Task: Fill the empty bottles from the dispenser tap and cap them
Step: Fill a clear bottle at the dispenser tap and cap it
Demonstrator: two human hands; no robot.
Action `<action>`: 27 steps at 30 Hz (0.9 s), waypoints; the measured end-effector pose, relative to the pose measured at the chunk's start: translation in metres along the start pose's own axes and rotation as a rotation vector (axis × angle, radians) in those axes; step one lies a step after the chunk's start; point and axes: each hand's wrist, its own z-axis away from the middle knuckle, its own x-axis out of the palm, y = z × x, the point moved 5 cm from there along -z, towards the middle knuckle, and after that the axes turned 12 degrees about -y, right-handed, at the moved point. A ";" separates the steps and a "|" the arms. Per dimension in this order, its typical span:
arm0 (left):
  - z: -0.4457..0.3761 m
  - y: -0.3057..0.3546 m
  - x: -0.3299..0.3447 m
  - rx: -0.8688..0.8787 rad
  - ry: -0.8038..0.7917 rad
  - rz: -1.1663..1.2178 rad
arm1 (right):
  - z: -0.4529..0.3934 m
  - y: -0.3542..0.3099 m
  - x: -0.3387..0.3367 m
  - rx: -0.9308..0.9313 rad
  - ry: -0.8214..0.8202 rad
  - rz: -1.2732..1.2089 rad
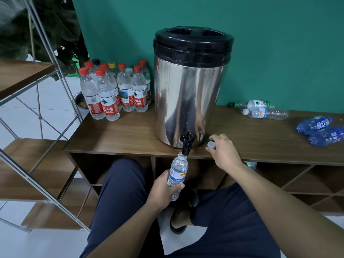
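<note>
Left hand (163, 185) grips the bottle (177, 174) round its label, open neck up against the tap (186, 144) at the dispenser (189, 86) base. Right hand (224, 151) pinches the cap (210, 144) on the worktop (121, 135), just right of the dispenser. Capped bottles (111, 90) stand left of it; empties (264, 110) lie well right.

Mirror-shiny metal dispenser (188, 101) with a matt black plastic lid (193, 41); clear, glossy plastic bottle (177, 172); smooth wood-grain table (119, 135)
</note>
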 end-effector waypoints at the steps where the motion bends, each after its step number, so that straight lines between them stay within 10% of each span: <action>1: 0.000 0.000 0.000 0.000 -0.002 -0.003 | -0.002 0.000 0.000 0.009 -0.009 -0.002; 12: 0.002 -0.001 0.000 -0.037 -0.021 -0.019 | -0.002 0.004 0.006 0.006 -0.058 0.007; 27: 0.040 0.038 0.005 0.100 -0.121 -0.061 | 0.097 -0.085 -0.021 -0.453 -0.231 -0.182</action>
